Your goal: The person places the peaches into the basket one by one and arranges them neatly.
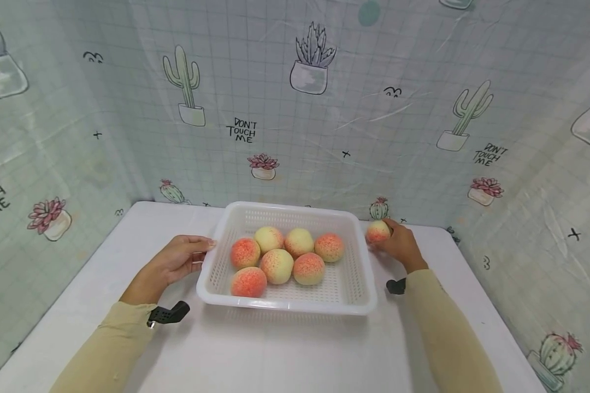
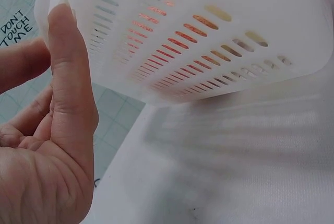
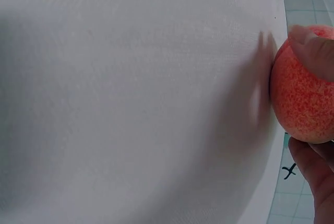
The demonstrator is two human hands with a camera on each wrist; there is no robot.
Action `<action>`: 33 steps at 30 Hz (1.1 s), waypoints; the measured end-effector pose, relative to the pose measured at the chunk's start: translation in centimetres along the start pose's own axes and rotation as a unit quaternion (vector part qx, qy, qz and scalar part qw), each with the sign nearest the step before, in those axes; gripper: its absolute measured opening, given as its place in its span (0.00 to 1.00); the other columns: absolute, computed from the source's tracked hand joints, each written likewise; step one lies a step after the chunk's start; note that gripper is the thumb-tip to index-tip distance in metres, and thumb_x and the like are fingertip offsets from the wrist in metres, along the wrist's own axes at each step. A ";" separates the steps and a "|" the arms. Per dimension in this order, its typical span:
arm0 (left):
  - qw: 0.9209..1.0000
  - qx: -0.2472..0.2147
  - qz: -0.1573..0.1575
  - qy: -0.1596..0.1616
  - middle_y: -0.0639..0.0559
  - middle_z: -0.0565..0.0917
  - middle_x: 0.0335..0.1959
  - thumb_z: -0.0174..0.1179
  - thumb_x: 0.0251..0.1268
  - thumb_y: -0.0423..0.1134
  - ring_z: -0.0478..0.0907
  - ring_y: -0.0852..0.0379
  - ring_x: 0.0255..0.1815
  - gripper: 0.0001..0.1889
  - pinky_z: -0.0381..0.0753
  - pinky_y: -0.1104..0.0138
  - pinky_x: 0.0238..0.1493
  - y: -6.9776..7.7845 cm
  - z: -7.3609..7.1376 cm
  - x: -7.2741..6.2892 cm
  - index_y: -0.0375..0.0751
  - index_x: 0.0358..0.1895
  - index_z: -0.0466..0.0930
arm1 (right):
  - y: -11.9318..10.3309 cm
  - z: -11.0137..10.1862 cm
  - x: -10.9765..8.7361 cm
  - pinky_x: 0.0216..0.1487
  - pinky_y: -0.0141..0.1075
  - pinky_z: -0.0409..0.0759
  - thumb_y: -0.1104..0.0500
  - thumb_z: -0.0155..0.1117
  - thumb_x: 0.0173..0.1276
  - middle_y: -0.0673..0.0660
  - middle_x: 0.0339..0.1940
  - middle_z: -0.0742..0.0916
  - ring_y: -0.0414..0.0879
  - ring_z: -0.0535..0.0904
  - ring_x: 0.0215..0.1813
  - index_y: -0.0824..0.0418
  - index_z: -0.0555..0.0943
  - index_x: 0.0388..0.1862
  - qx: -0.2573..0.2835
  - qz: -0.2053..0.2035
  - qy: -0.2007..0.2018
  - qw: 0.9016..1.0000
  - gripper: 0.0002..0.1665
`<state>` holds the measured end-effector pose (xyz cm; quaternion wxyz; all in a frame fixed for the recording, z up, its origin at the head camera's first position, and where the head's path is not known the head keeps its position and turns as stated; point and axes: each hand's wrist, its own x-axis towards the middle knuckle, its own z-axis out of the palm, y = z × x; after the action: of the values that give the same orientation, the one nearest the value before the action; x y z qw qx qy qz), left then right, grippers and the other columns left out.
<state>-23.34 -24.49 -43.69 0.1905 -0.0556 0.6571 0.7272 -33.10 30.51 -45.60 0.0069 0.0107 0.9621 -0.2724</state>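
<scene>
A white plastic basket (image 1: 295, 305) with slotted walls stands mid-table, holding several peaches (image 1: 277, 266) in yellow and orange-red. At its left end my left hand (image 1: 177, 261) pinches the rim, the thumb (image 2: 68, 51) upright against the outer wall in the left wrist view. Right of the basket, near the table's back edge, my right hand (image 1: 400, 244) grips one more peach (image 1: 377, 232) between thumb and fingers. In the right wrist view that peach (image 3: 302, 96) shows its red speckled side, at or just above the white surface.
A white-covered table (image 1: 295, 355) lies under everything. Behind it and along both sides hangs a pale curtain (image 1: 295, 120) printed with potted cacti and lettering. A black wrist strap (image 1: 169, 313) sits on the left forearm, another black strap (image 1: 396, 286) on the right.
</scene>
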 end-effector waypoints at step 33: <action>1.000 -0.005 0.005 -0.003 0.57 0.89 0.42 0.66 0.73 0.39 0.87 0.58 0.43 0.13 0.91 0.61 0.48 0.2 0.1 -0.4 0.39 0.56 0.86 | -2.2 -3.4 -1.2 0.65 0.60 0.82 0.50 0.78 0.64 0.71 0.69 0.80 0.64 0.80 0.63 0.67 0.66 0.79 0.002 -0.054 -0.035 0.998 0.51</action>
<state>-23.06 -24.44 -43.34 0.1886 -0.0508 0.6530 0.7318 -31.96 30.39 -41.52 0.0254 -0.0505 0.9598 -0.2749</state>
